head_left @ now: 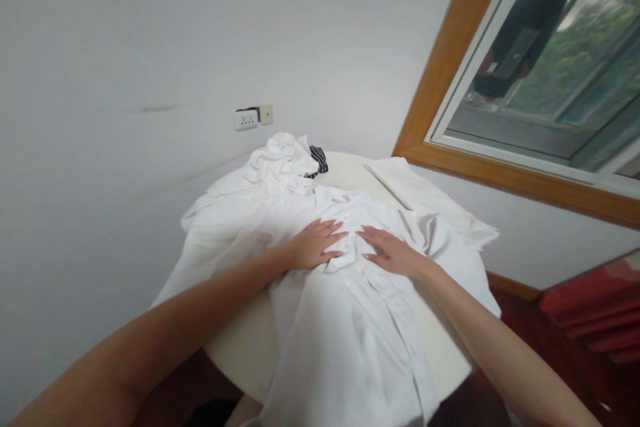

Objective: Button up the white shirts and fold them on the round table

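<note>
A white button-up shirt (345, 327) lies spread over a round cream table (245, 343), its lower part hanging over the near edge. My left hand (316, 244) rests flat on the shirt's upper front, left of the button line, fingers spread. Opposite it, my right hand (389, 250) lies with fingers apart on the right side of the front. Both palms face down and touch the cloth. Small creases run between the hands and down the front. The sleeves stretch out to both sides over the tabletop.
A crumpled white garment (280, 163) sits at the table's back left, beside a black-and-white striped cloth (319, 160). Folded white fabric (425, 193) lies at the back right. Behind are a wall socket (245, 120) and a wood-framed window (415, 127). Red fabric (600, 307) is at the right.
</note>
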`<state>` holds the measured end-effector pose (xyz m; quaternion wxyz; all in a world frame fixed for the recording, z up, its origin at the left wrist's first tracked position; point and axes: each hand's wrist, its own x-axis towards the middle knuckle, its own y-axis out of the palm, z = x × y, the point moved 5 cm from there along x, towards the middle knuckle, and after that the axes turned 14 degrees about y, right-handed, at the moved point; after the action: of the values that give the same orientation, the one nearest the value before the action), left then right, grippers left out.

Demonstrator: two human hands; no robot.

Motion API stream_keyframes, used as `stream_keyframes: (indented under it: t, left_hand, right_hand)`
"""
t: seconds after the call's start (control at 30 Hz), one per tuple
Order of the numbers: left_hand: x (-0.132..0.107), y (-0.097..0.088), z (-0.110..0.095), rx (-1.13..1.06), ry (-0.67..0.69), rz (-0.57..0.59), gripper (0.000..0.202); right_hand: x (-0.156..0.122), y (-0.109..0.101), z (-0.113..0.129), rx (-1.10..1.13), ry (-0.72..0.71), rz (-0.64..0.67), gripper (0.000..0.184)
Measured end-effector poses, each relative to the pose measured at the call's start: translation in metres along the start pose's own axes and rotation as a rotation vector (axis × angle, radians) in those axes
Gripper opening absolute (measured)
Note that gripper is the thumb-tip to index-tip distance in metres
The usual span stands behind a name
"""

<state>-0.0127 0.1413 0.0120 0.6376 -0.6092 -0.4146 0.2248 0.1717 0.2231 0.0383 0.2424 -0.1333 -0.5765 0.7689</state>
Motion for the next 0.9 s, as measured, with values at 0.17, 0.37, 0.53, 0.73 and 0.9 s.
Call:
stream_keyframes:
  t: [0.17,0.37,0.53,0.73,0.9]
  left_hand:
    - [-0.006,-0.009,-0.006,-0.011,0.023,0.078,0.060]
    - [0.033,-0.047,0.013,0.047,-0.064,-0.036,0.040]
    - [0.076,-0.049,0.048,0.262,-0.337,-0.208,0.029]
    - [0.081,-0.006,0.067,0.270,-0.410,-0.246,0.030]
    - [0.076,0.000,0.071,0.240,-0.407,-0.284,0.034]
  right_hand:
    - [-0.017,0.016,0.000,-0.072,0.005,0.017,0.055]
    - [-0.024,0.013,0.007,-0.046,0.000,-0.043,0.052]
    - [-0.025,0.011,0.009,-0.002,0.003,-0.092,0.048]
    - [0.007,-0.014,-0.008,0.125,0.064,-0.120,0.029]
    - [0.071,-0.033,-0.052,-0.051,0.384,-0.307,0.034]
